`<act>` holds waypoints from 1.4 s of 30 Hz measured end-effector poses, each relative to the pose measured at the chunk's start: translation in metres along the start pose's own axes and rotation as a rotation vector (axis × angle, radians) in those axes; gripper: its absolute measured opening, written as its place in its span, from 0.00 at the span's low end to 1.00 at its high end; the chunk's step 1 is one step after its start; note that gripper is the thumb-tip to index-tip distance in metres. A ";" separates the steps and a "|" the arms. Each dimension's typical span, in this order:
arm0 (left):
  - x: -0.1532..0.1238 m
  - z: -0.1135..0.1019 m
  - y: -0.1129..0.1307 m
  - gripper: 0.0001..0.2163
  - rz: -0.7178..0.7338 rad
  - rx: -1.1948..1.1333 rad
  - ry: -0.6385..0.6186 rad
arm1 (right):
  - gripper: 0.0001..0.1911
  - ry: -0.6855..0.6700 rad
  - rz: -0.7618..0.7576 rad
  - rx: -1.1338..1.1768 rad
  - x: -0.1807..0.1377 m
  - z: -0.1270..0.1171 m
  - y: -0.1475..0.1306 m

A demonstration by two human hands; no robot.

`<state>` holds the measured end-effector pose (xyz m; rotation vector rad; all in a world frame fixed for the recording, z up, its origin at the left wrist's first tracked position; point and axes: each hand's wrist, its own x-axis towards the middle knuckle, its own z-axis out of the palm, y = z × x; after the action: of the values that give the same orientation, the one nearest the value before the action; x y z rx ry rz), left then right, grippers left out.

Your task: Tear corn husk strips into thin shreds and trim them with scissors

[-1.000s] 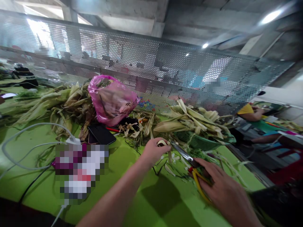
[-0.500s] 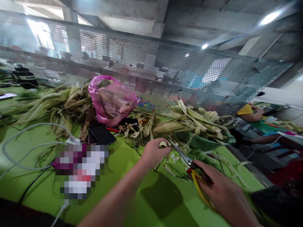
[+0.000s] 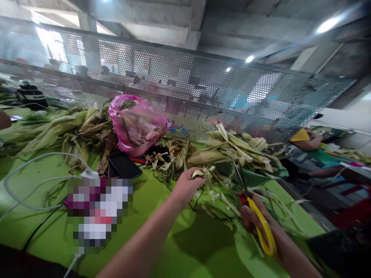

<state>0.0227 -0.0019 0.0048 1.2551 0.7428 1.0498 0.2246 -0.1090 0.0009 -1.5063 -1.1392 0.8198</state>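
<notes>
My left hand (image 3: 188, 187) is closed in a pinch on a pale, curled strip of corn husk (image 3: 198, 173), its cut ends poking out past the fingertips. Off to its right, my right hand (image 3: 255, 212) holds yellow-handled scissors (image 3: 265, 231). The blades point up and away, apart from the strip. Small pale husk scraps (image 3: 213, 195) lie on the green table (image 3: 197, 235) below and between the hands. Just behind the scissors is a green basket (image 3: 255, 177) heaped with dry corn husks (image 3: 232, 148).
A pink plastic bag (image 3: 136, 127) and a dark phone (image 3: 125, 165) lie left of centre, beside more husks (image 3: 58, 125). White cables (image 3: 43, 154) loop over the left side. Behind stands a perforated metal screen (image 3: 179, 85). Another person's arm (image 3: 308, 143) shows at right.
My right hand has drawn the scissors back from the strip and turned them more upright. The strip's end beyond my left fingers now looks spread. Part of a person has appeared at the left edge.
</notes>
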 end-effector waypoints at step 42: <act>-0.002 0.030 -0.015 0.21 -0.002 -0.084 -0.201 | 0.19 0.046 0.001 0.225 0.055 0.039 -0.007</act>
<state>0.0522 -0.0153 -0.0038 1.2657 0.5414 0.9275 0.2048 -0.0443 0.0023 -1.3321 -0.9782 0.8791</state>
